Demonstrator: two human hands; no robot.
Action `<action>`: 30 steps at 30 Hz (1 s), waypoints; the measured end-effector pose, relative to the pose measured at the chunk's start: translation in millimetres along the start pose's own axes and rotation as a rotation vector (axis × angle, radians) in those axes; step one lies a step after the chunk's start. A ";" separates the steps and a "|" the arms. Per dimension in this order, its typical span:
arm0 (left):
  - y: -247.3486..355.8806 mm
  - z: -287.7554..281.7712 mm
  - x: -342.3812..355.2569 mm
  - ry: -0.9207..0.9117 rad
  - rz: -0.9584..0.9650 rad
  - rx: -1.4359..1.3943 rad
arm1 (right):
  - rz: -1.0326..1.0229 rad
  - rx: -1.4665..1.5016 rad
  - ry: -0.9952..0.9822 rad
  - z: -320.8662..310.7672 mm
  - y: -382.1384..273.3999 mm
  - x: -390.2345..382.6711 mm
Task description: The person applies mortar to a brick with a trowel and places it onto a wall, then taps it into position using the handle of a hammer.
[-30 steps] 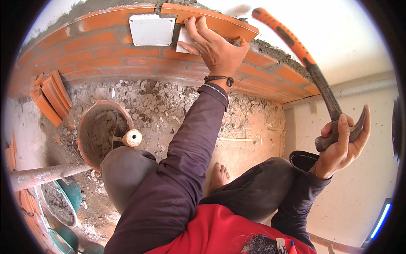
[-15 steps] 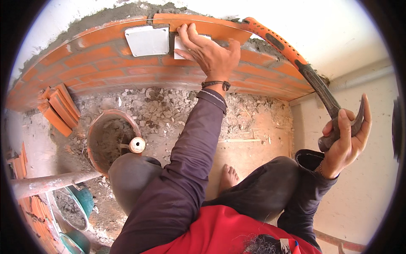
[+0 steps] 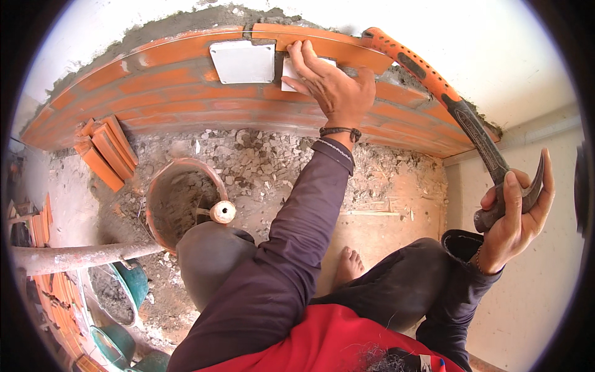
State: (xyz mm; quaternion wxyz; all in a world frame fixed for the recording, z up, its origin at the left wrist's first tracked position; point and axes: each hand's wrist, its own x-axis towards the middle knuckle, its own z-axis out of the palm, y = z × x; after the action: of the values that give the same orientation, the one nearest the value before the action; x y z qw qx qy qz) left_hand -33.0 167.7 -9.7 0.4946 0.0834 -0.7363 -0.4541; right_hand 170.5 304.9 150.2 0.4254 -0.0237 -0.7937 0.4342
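My left hand (image 3: 338,87) reaches to the low brick wall (image 3: 180,93), fingers spread and fingertips against the face of an orange brick (image 3: 353,51) in the top course. Part of a white plate (image 3: 289,77) shows behind that hand. Beside it, a white square cover (image 3: 243,62) is set in the wall. My right hand (image 3: 517,217) grips a claw hammer (image 3: 471,130) by its metal head. The hammer's orange and black handle slants up left, its butt by the brick's right end. A thin line runs along the top course.
A round bucket of mortar (image 3: 162,223) stands by my left knee, a wooden tool handle (image 3: 222,212) over its rim. Loose bricks (image 3: 105,152) lean at the left. A pole (image 3: 87,257) crosses near green mortar containers (image 3: 131,285). Rubble (image 3: 248,155) lines the wall's foot.
The whole view has shifted, so the scene sits slightly further right and lower. My left hand stays on the brick, and my right hand keeps hold of the hammer head.
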 end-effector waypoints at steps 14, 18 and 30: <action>-1.6 -9.8 2.6 -0.058 -0.034 0.076 | -0.109 0.139 0.002 19.3 7.2 -7.7; -1.1 -12.8 3.7 -0.092 -0.041 0.094 | -0.079 0.101 -0.055 21.1 5.7 -9.6; -5.6 -21.5 5.3 -0.034 -0.025 0.018 | -0.187 0.143 -0.117 12.8 11.0 -16.1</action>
State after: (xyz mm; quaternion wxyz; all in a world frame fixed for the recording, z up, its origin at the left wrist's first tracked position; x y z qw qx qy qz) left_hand -20.1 148.9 -8.4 0.4756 0.0893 -0.7476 -0.4548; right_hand 168.2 296.6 128.6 0.4178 0.1062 -0.7829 0.4485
